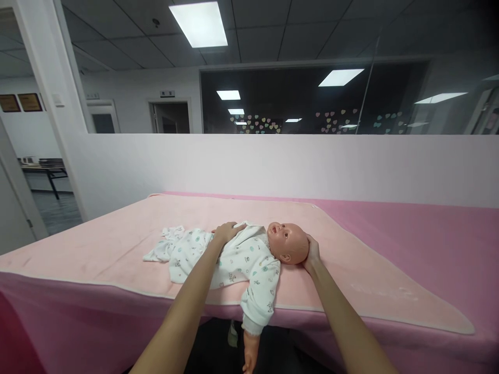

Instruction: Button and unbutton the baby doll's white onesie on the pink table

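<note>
A baby doll (286, 242) in a white printed romper (237, 257) lies on its back on a light pink blanket (117, 249), head to the right. My left hand (226, 231) rests flat on the doll's chest, fingers stretched over the cloth. My right hand (312, 253) cups the back of the doll's head, fingers curved against it. One doll arm (251, 348) in its sleeve hangs down over the front edge of the table.
The blanket lies on a table with a darker pink cover (429, 234). A low white partition wall (273, 166) runs behind it, with glass above. At the far left an open doorway (42, 197) shows a dark desk.
</note>
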`<state>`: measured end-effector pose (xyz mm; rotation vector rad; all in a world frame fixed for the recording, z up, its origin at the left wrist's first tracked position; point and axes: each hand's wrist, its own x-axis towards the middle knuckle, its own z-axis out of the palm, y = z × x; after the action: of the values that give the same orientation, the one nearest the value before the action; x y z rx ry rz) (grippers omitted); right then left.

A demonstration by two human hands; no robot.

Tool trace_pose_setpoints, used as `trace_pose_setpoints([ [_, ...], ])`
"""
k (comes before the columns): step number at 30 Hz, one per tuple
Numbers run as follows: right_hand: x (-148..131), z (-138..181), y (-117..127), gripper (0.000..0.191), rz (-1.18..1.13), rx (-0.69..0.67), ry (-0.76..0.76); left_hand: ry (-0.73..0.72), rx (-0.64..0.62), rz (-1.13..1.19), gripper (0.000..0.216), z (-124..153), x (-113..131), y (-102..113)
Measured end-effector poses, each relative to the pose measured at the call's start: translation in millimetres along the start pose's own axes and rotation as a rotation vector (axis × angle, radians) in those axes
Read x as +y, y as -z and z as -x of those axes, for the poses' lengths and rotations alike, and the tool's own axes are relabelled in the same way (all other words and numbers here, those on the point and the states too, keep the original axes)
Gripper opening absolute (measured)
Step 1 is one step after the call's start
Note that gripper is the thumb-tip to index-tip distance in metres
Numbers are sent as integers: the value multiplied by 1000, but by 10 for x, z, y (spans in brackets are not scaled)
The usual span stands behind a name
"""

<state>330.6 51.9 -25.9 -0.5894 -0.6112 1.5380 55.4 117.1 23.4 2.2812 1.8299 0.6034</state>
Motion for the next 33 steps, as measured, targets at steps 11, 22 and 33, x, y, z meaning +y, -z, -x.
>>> trace_pose_setpoints([
  [11, 1, 18, -13, 45, 8, 14, 2, -13, -13, -8, 73, 15, 5, 11],
  [22, -4, -5, 4, 46, -5, -2, -11, -4, -5, -12, 73, 18, 17, 18],
  [33, -13, 15, 2, 44, 8, 10, -24, 0, 1, -11, 71, 24, 27, 19],
])
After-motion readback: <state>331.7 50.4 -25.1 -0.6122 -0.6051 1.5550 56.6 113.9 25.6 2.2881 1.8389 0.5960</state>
